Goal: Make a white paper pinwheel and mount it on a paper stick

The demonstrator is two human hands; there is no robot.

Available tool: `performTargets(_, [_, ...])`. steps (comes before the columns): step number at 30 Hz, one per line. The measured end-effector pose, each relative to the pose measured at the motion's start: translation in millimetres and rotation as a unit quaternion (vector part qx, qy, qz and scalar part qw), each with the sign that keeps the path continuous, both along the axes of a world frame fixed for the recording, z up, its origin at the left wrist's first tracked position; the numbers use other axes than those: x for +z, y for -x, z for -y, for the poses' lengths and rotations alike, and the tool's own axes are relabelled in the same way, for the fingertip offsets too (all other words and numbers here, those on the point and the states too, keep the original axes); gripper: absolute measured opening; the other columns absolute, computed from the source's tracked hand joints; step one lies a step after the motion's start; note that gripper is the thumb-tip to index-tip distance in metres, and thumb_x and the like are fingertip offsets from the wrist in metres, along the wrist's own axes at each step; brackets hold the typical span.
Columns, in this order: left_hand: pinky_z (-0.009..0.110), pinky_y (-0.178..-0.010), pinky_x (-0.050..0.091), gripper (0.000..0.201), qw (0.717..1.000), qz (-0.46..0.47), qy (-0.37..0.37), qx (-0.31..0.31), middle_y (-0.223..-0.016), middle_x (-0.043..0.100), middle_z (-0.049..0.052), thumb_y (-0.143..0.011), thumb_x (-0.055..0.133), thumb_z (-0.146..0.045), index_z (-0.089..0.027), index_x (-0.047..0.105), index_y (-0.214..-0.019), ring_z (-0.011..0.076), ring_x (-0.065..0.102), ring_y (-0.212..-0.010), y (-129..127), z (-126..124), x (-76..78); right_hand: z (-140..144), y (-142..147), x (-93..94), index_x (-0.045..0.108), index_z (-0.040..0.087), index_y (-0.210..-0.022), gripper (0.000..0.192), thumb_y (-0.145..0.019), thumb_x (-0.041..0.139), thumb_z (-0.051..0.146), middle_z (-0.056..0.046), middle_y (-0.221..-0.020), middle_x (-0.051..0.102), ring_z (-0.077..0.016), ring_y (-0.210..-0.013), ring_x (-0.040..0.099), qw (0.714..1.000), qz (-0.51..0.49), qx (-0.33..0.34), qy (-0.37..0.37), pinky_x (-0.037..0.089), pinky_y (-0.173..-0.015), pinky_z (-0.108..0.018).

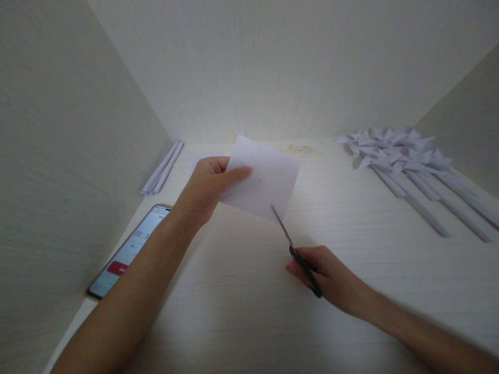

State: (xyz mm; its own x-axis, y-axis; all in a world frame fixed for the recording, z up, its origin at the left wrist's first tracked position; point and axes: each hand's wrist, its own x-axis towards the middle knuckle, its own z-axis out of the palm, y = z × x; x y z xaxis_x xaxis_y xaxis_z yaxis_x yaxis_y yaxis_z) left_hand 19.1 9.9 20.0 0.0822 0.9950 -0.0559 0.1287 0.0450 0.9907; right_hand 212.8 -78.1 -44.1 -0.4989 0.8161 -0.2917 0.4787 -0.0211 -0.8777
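Pinched between the thumb and fingers of my left hand (210, 184) is a square sheet of white paper (268, 171), held up above the table and tilted. A small dark mark shows near its middle. My right hand (323, 275) grips a pair of scissors (283, 228) by the black handles. The scissor blades reach the paper's lower edge near its bottom right corner, with the tip over the sheet. How far the blades are apart I cannot make out. Behind my left hand, part of another white sheet (197, 160) shows on the table.
Several white paper pinwheels (397, 150) on paper sticks (421, 210) lie piled at the right. Rolled paper sticks (162, 169) lie at the back left. A phone (128, 249) with a timer sits at the left, partly behind my forearm. Pale walls (273, 67) enclose the table (234, 311).
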Motion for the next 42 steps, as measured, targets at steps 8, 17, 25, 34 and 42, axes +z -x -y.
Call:
performTargets(8, [0.026, -0.052, 0.047, 0.017, 1.000, 0.014, -0.006, -0.001, -0.067, 0.066, 0.003, -0.058, 0.061, -0.029, -0.015, 0.064, -0.068, 0.0152, 0.059, -0.056, 0.9, -0.7, -1.7, -0.1, 0.8, 1.0, 0.034, 0.017, -0.052, 0.039, -0.078, 0.040, 0.046, 0.004, -0.052, 0.029, -0.0067, -0.048, 0.026, 1.000, -0.008, -0.005, -0.011, 0.022, -0.040, -0.020])
performTargets(17, [0.027, -0.053, 0.047, 0.018, 1.000, -0.001, -0.005, 0.007, -0.069, 0.066, 0.004, -0.059, 0.060, -0.030, -0.015, 0.064, -0.069, 0.0164, 0.060, -0.058, 0.4, -0.6, -1.9, -0.7, 1.1, -0.5, 0.033, 0.017, -0.053, 0.040, -0.078, 0.038, 0.048, 0.004, -0.053, 0.028, -0.0069, -0.048, 0.026, 1.000, -0.010, -0.003, -0.005, 0.021, -0.041, -0.020])
performTargets(25, [0.028, -0.054, 0.048, 0.017, 1.000, 0.015, -0.007, 0.003, -0.068, 0.066, 0.003, -0.058, 0.060, -0.029, -0.016, 0.064, -0.069, 0.0171, 0.060, -0.059, 0.9, -1.0, -2.9, -0.9, 0.3, -2.1, 0.031, 0.018, -0.051, 0.041, -0.078, 0.039, 0.047, 0.004, -0.049, 0.029, -0.0064, -0.045, 0.026, 1.000, -0.003, -0.004, -0.024, 0.021, -0.040, -0.020])
performTargets(34, [0.027, -0.054, 0.048, 0.016, 0.999, 0.042, -0.006, -0.001, -0.070, 0.067, 0.004, -0.058, 0.062, -0.028, -0.016, 0.064, -0.069, 0.0164, 0.060, -0.058, 0.0, 0.3, -1.9, -2.3, -0.5, -3.0, 0.033, 0.017, -0.053, 0.036, -0.078, 0.043, 0.041, 0.005, -0.049, 0.030, -0.0058, -0.045, 0.027, 1.000, -0.028, 0.000, -0.011, 0.021, -0.039, -0.019])
performTargets(42, [0.026, -0.054, 0.048, 0.017, 0.999, 0.039, -0.017, -0.003, -0.068, 0.066, 0.002, -0.059, 0.061, -0.027, -0.015, 0.064, -0.071, 0.0151, 0.060, -0.058, -0.2, 0.9, -2.1, -1.3, 0.5, -2.6, 0.033, 0.017, -0.053, 0.033, -0.077, 0.045, 0.036, 0.006, -0.049, 0.029, -0.0055, -0.045, 0.025, 0.999, -0.045, -0.008, 0.010, 0.020, -0.039, -0.019])
